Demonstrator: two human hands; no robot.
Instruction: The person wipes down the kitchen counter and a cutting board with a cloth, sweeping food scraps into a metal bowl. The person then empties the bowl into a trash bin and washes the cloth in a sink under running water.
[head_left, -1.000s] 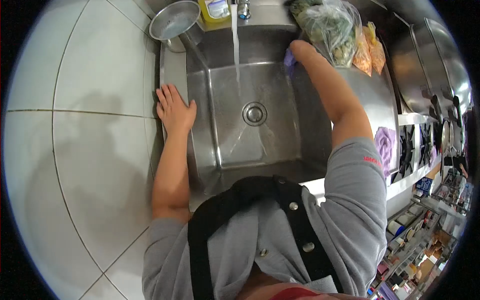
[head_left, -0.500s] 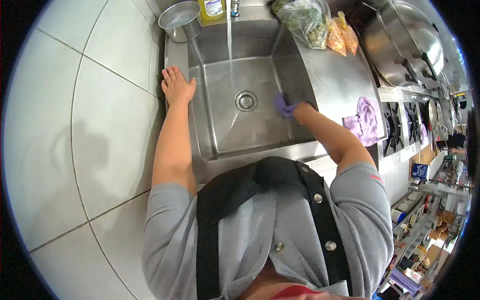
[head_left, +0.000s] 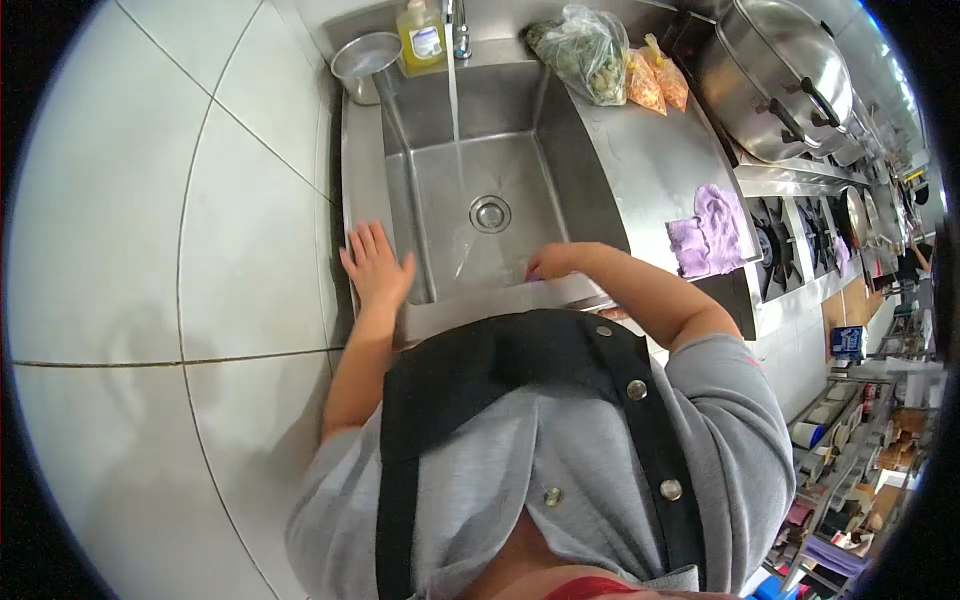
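My left hand [head_left: 377,268] lies flat with fingers spread on the left rim of the sink [head_left: 425,318]. Near the sink's front wall, my right hand [head_left: 552,262] is closed on a purple cloth [head_left: 536,277]; just a sliver of it shows below the fingers. Water [head_left: 454,105] runs from the faucet [head_left: 461,38] into the steel basin, whose round drain [head_left: 490,214] is uncovered.
A metal pot [head_left: 366,66] and a yellow soap bottle [head_left: 422,38] stand behind the sink. On the right counter are a bag of greens [head_left: 590,60], orange food bags [head_left: 655,78] and a lavender cloth [head_left: 708,232]. A large steamer pot [head_left: 775,75] stands beyond.
My right hand has moved with the purple cloth from the sink's right side toward its front wall. My left hand has slid nearer to me along the left rim. The view has shifted slightly.
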